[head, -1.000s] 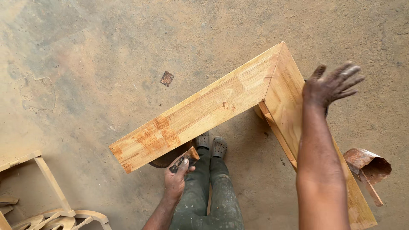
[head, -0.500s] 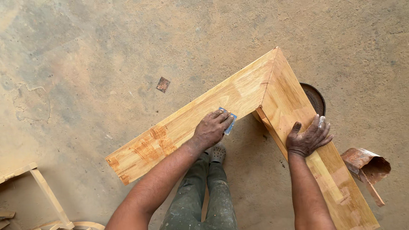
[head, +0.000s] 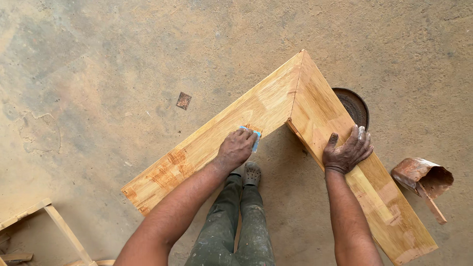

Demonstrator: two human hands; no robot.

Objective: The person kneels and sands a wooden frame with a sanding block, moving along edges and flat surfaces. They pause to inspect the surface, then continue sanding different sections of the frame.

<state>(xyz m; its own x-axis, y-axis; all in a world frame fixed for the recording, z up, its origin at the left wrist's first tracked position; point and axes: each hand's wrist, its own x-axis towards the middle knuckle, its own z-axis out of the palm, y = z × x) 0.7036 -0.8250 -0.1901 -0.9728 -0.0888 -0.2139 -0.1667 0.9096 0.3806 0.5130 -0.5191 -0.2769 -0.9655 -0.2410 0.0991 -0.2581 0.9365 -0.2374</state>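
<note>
1. The L-shaped wooden piece (head: 295, 113) stands on the dusty floor (head: 98, 74) in front of my legs, corner pointing away from me.
2. Its yellow surface looks mostly even; reddish-brown patches remain near the left end, so I judge that part is not finished.
3. My left hand (head: 236, 150) is closed on a small blue pad (head: 255, 139), pressing it on the left board.
4. My right hand (head: 347, 150) lies open and flat, steadying the right board.

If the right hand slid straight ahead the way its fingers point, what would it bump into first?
The right hand lies flat on the wooden board, fingers pointing up and right. Just past the board's edge sits the round dark dish, likely first, though it seems lower, on the floor.
</note>
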